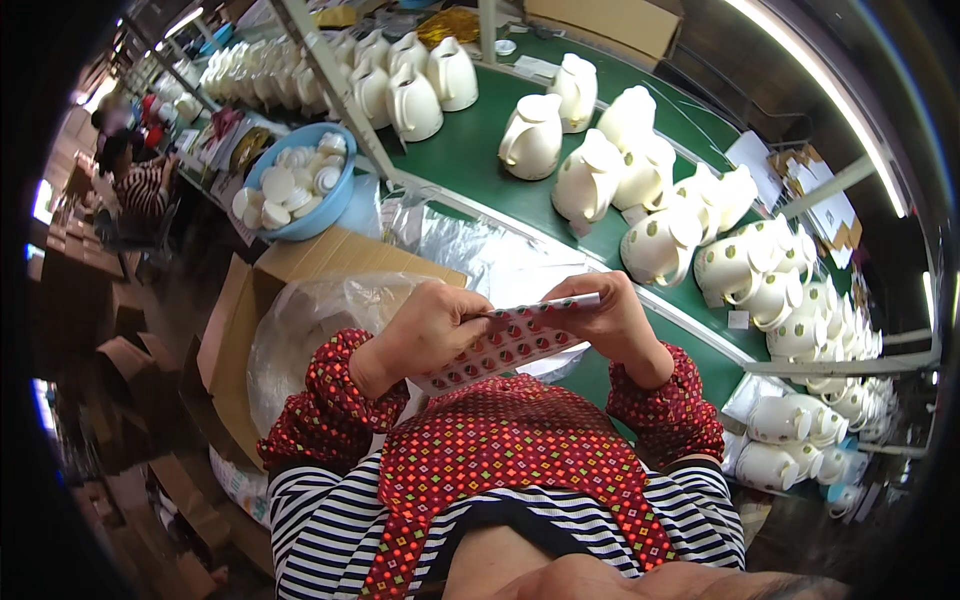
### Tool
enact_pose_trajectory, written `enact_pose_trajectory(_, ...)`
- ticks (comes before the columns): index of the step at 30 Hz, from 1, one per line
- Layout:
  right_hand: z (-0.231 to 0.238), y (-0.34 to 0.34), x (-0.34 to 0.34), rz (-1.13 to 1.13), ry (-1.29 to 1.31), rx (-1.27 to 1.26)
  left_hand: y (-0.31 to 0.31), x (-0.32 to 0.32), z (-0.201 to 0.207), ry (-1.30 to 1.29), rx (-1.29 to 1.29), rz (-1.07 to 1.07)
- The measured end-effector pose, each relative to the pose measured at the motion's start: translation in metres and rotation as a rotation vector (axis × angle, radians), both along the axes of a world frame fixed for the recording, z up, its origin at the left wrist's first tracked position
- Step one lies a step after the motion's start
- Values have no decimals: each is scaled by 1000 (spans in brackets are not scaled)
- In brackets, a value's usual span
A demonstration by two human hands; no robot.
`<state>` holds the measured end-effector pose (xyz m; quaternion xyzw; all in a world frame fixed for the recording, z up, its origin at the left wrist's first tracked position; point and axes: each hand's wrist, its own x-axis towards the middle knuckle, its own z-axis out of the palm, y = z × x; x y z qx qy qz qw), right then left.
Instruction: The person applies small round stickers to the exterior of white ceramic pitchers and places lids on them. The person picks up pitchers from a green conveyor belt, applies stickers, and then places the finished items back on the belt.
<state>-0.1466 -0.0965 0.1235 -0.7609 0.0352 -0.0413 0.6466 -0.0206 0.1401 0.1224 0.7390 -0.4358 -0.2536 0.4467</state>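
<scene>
Between my two hands, in front of my red patterned apron, is a sheet of stickers (500,350) printed with rows of small red and dark round marks. My left hand (425,330) pinches its upper left edge. My right hand (605,312) grips the upper right part, where the sheet's top edge looks folded or curled over. Several cream-coloured pitchers (588,175) stand on the green bench beyond my hands. Some pitchers (660,248) nearer my right carry small green marks.
Left of me, an open cardboard box (235,335) holds a clear plastic bag (290,345). Behind it, a blue basin (335,195) is full of white lids (285,185). A metal post (335,90) rises from the green bench (465,150). Farther left, another person (140,185) sits in stripes.
</scene>
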Motion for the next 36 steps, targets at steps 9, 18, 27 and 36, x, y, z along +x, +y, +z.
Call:
enact_pose_trajectory(9, -22, 16, 35, -156, -12, 184, 58, 48, 5, -92, 18, 115)
enact_pose_trajectory(18, -29, -7, 51, -77, 7, -292, 60, 54, -7, 197, -30, 234)
enact_pose_trajectory(27, 18, 42, 84, 250, -268, -874, 37, 55, -7, 46, 34, 142)
enact_pose_trajectory(36, -18, 34, 106, 177, -218, -562, 36, 47, -42, 260, -314, 444)
